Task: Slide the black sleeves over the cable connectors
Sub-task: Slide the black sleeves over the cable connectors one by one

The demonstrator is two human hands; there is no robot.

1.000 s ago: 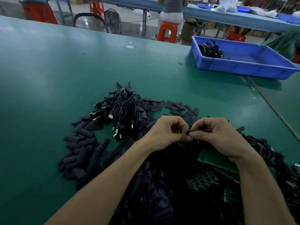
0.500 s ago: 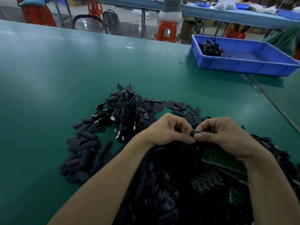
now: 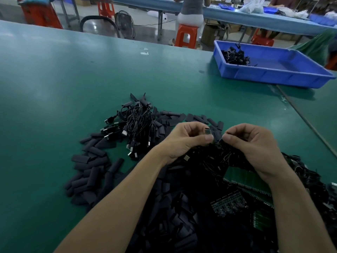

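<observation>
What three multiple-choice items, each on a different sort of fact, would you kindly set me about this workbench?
1. Where in the blue tray do the cables lie?
A. far left corner
B. near right corner
C. spread throughout

2. What colour is the table top?
A. white
B. green
C. red

3. What are the left hand and right hand doing?
A. resting flat
B. hanging open
C. each pinching a small black part

Answers:
1 A: the bundle sits against the tray's far left walls.
2 B: the bare surface is green.
3 C: each curled hand nips its small black part.
</observation>
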